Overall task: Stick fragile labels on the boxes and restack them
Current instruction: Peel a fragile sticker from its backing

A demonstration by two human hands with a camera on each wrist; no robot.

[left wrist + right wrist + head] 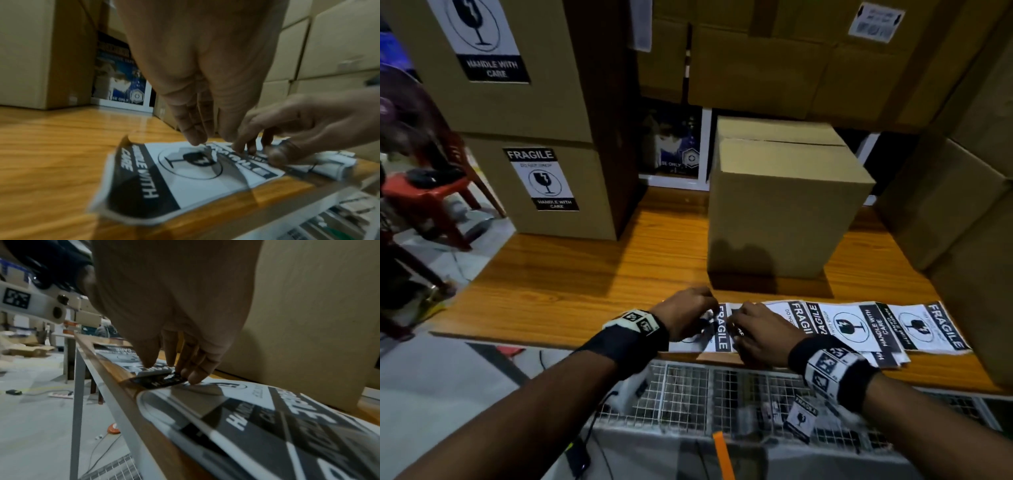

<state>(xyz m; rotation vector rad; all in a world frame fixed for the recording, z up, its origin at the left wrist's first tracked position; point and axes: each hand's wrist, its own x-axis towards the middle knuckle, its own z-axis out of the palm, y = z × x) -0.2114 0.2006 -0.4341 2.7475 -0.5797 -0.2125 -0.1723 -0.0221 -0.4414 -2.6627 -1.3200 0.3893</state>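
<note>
A row of black-and-white fragile labels (859, 325) lies along the near edge of the wooden table (585, 281). Both hands work at its left end. My left hand (688, 318) points its fairly straight fingers (195, 138) down onto the leftmost label (185, 175), whose left edge curls up. My right hand (753, 332) pinches the dark corner of a label (162, 381) between thumb and fingertips (195, 378). A plain, unlabelled cardboard box (784, 205) stands just behind the hands. At the left stand two stacked boxes (544, 181) with fragile labels on their fronts.
More cardboard boxes (962, 205) are stacked on the right and along the back. A wire mesh basket (688, 387) with label scraps sits below the table's near edge. A red plastic chair (431, 192) stands on the floor at left.
</note>
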